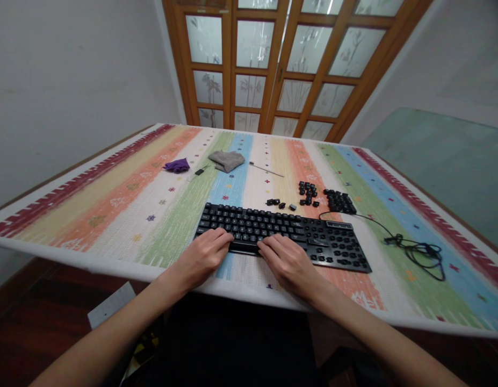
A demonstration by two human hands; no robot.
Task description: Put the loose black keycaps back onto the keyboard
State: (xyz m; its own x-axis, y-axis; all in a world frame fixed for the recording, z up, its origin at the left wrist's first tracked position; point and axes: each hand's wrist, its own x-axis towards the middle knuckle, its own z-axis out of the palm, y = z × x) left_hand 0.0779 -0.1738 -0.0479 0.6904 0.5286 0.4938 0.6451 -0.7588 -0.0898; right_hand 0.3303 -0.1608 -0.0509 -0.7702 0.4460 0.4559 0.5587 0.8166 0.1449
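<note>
A black computer keyboard (252, 228) lies on the table in front of me, with its right-hand part stripped of keycaps and bare switches (345, 250) showing. Along its front edge runs the long space bar (244, 247). My left hand (206, 255) has its fingers curled and closed at the bar's left end. At the right end, the fingertips and thumb of my right hand (287, 263) close on it. My hands cover both ends, so the exact fingertip contact is partly hidden. Loose black keycaps (340, 202) are gathered behind the keyboard, with more keycaps (308, 192) beside them.
A striped cloth covers the table (152, 215). Toward the back lie a purple cloth (177, 165), a grey cloth (226, 160), a small black-handled tool (200, 171) and a thin brush (267, 170). The coiled cable (424, 255) rests at the right.
</note>
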